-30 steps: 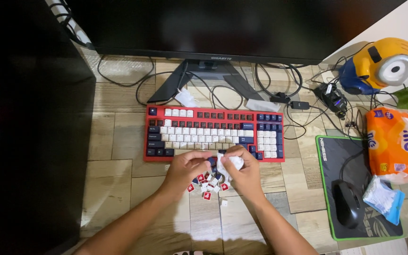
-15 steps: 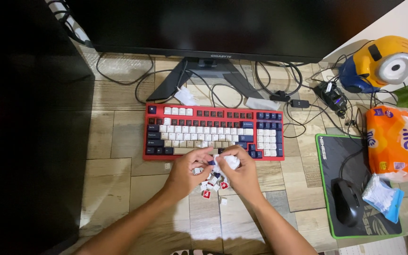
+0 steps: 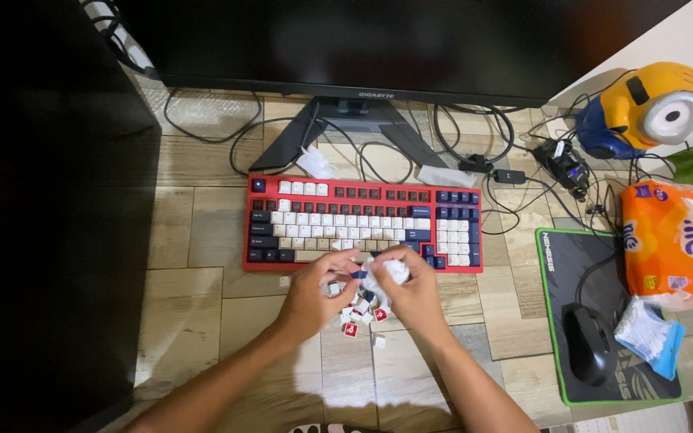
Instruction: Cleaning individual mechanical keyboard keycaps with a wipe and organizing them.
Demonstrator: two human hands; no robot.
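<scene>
A red keyboard [image 3: 362,223] with white and navy keycaps lies on the wooden desk, with several caps off along its top row. In front of its lower edge, my left hand [image 3: 318,293] pinches a small navy keycap [image 3: 358,275]. Pressed against that cap is a crumpled white tissue [image 3: 385,277], which my right hand [image 3: 417,297] grips. Several loose red and white keycaps [image 3: 358,315] are scattered on the desk just below both hands.
A dark monitor on a stand [image 3: 354,120] stands behind the keyboard amid tangled cables. At right lie a green-edged mouse pad [image 3: 559,273] with a black mouse [image 3: 589,345], an orange tissue pack [image 3: 663,244], a blue-white packet [image 3: 649,335] and a yellow figure [image 3: 647,108].
My two hands have drawn closer together and lifted slightly toward the keyboard's lower edge. The tissue now meets the navy keycap held by the left hand.
</scene>
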